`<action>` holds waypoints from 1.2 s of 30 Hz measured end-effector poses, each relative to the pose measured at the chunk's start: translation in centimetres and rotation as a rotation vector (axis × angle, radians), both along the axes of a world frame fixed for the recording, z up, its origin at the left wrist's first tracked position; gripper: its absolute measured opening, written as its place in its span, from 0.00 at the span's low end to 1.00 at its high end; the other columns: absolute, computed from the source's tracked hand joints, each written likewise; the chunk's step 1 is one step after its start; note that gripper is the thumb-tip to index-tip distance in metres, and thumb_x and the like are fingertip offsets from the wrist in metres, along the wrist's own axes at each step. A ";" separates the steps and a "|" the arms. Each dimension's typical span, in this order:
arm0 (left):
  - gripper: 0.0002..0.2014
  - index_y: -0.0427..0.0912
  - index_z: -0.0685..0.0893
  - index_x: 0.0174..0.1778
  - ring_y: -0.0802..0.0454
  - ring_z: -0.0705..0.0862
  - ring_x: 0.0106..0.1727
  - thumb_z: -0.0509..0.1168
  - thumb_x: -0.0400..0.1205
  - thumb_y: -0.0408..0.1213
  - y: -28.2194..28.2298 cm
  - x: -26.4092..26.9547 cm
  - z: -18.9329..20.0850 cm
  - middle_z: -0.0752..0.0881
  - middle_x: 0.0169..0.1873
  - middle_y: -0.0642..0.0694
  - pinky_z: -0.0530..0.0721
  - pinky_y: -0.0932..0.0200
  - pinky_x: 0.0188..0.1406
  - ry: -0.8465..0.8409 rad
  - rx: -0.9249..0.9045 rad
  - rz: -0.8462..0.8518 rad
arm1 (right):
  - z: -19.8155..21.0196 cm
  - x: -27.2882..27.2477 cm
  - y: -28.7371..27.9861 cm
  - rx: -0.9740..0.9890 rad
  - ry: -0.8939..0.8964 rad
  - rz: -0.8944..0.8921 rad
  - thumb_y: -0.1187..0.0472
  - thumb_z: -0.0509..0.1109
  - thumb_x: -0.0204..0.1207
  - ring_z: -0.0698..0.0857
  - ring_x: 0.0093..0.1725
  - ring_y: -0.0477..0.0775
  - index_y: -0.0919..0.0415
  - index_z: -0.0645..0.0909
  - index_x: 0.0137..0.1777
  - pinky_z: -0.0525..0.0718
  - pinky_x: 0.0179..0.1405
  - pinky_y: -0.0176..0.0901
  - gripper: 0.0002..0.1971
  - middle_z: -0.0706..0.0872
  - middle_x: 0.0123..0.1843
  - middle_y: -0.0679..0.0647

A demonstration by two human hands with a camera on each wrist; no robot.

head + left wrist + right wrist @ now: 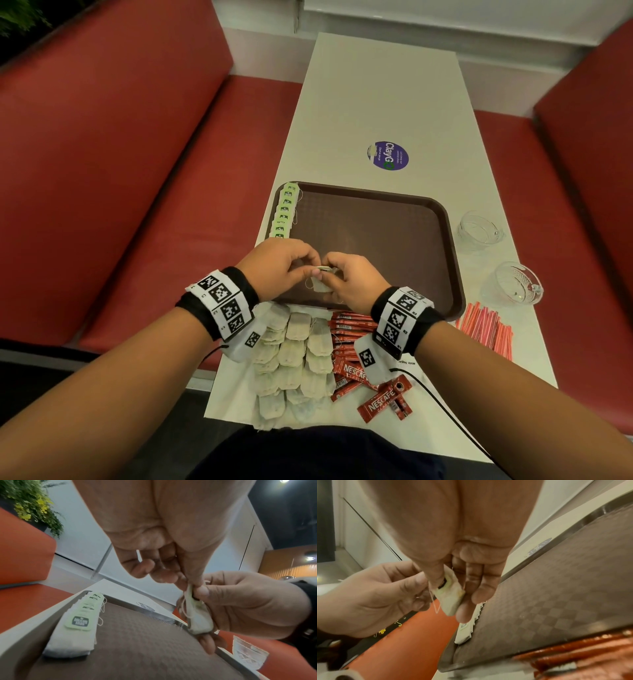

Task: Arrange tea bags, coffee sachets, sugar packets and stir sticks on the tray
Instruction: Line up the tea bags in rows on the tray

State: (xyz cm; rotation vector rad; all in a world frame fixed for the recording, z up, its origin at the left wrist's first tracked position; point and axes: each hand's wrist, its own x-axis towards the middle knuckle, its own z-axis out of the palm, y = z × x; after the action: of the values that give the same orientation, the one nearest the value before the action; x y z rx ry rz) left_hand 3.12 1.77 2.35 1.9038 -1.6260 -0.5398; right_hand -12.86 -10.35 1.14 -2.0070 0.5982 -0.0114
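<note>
Both hands meet over the near left part of the brown tray and hold one tea bag between them. My right hand pinches the pale bag with its green tag between thumb and fingers. My left hand pinches its top edge and string. A row of several tea bags with green tags lies along the tray's left edge. Loose tea bags, red coffee sachets and red stir sticks lie on the table near me.
Two clear glass cups stand right of the tray. A purple sticker marks the white table beyond it. Red bench seats flank the table. A black cable runs from my right wrist.
</note>
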 end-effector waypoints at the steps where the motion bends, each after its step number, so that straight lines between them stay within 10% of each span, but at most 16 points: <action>1: 0.01 0.52 0.88 0.47 0.60 0.81 0.37 0.72 0.82 0.43 0.1 0.0 0.0 0.85 0.35 0.58 0.83 0.54 0.41 -0.013 -0.014 0.013 | -0.1 0.0 0.1 -0.023 0.011 0.012 0.55 0.71 0.83 0.92 0.38 0.49 0.54 0.80 0.44 0.92 0.45 0.62 0.07 0.88 0.39 0.48; 11: 0.02 0.54 0.87 0.46 0.63 0.80 0.32 0.70 0.83 0.41 0.7 0.6 -0.1 0.84 0.30 0.60 0.78 0.63 0.37 0.062 -0.048 0.127 | -0.4 -0.9 0.2 -0.162 0.073 0.040 0.52 0.76 0.79 0.84 0.35 0.39 0.50 0.82 0.60 0.78 0.37 0.30 0.13 0.85 0.42 0.40; 22: 0.02 0.55 0.86 0.44 0.54 0.86 0.45 0.71 0.82 0.42 0.4 6.1 -2.8 0.87 0.40 0.55 0.85 0.55 0.50 -0.105 0.438 0.302 | -2.9 -2.7 0.8 -0.292 0.376 0.520 0.36 0.85 0.57 0.75 0.63 0.49 0.40 0.84 0.64 0.79 0.64 0.52 0.33 0.80 0.62 0.40; 36: 0.03 0.55 0.84 0.42 0.51 0.85 0.44 0.72 0.79 0.45 -2.4 6.5 -4.3 0.85 0.40 0.55 0.84 0.56 0.43 -0.229 0.520 0.509 | -3.0 -3.0 0.8 -0.184 0.207 0.434 0.58 0.79 0.68 0.84 0.54 0.45 0.48 0.88 0.40 0.85 0.59 0.48 0.04 0.87 0.54 0.42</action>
State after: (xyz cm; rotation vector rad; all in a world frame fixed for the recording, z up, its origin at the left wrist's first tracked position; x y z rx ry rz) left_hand 9.67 -0.60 -1.91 2.7340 -1.1109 -0.5764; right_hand -15.85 -9.54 -1.85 -2.2986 0.2850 0.4209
